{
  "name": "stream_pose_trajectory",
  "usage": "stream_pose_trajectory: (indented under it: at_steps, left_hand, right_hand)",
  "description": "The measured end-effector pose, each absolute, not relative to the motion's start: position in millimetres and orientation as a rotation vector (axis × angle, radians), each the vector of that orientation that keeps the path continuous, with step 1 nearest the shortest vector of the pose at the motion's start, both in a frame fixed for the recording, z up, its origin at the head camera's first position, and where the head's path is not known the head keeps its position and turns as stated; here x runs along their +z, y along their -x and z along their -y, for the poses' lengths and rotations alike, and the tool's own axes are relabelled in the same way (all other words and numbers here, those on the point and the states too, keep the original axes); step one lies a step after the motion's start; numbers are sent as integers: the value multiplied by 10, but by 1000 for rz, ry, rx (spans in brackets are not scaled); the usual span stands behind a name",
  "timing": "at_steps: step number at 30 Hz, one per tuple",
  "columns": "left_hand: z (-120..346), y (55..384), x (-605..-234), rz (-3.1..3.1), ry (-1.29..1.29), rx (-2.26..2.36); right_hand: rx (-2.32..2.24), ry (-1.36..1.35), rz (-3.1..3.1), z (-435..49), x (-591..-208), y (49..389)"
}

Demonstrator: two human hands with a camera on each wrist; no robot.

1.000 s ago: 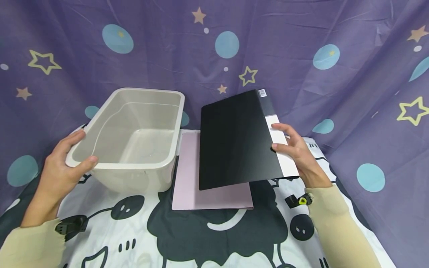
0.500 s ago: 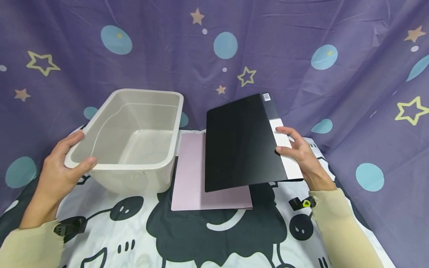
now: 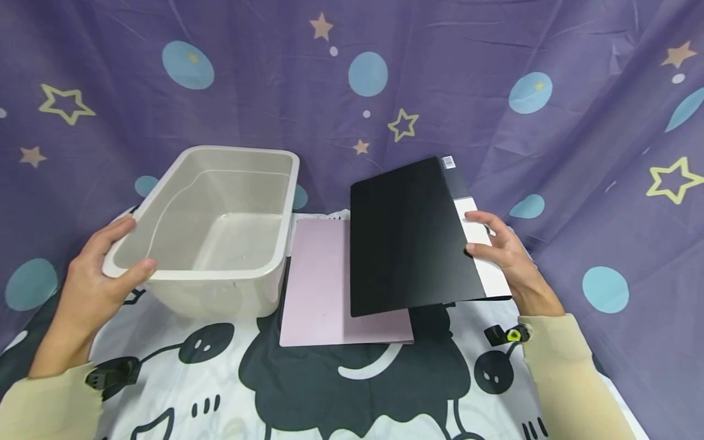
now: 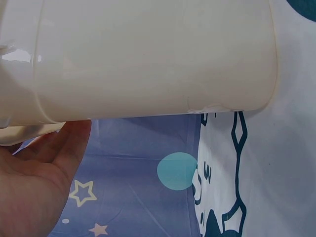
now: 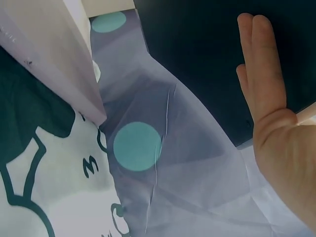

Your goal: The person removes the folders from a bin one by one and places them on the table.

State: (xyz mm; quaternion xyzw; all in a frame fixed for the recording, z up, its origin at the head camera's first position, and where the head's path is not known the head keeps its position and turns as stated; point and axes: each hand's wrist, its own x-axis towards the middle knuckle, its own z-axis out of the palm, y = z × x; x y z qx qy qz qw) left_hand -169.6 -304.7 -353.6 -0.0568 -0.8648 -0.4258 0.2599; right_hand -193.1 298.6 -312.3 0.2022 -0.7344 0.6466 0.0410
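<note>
In the head view my left hand (image 3: 93, 287) grips the near left corner of a beige plastic tub (image 3: 220, 287), thumb over the rim and fingers outside. The tub holds nothing. My right hand (image 3: 508, 263) holds a black binder (image 3: 407, 244) by its spine, which carries a white label (image 3: 481, 253). The binder is tilted and raised over a pink folder (image 3: 319, 287) that lies on the cloth right of the tub. In the right wrist view the fingers (image 5: 266, 64) lie along the binder's dark underside. The left wrist view shows the tub's outer wall (image 4: 148, 59).
A white and dark cloth with sheep drawings (image 3: 357, 397) covers the surface. Behind it hangs a purple curtain (image 3: 467, 73) with stars and blue circles, close behind the tub and binder. Small dark wrist cameras (image 3: 115, 373) sit on both wrists.
My right hand has moved the black binder to the right and slightly down, so more of the pink folder shows. My left hand and the tub stay in place.
</note>
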Motion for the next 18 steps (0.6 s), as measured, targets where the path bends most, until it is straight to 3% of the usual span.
stream_pose_trajectory:
  at_steps: [18]
  left_hand:
    - [3045,1700,-3544,2343,138,-1149]
  right_hand:
    - [2018,-723,2185,-3338,-3152,1891]
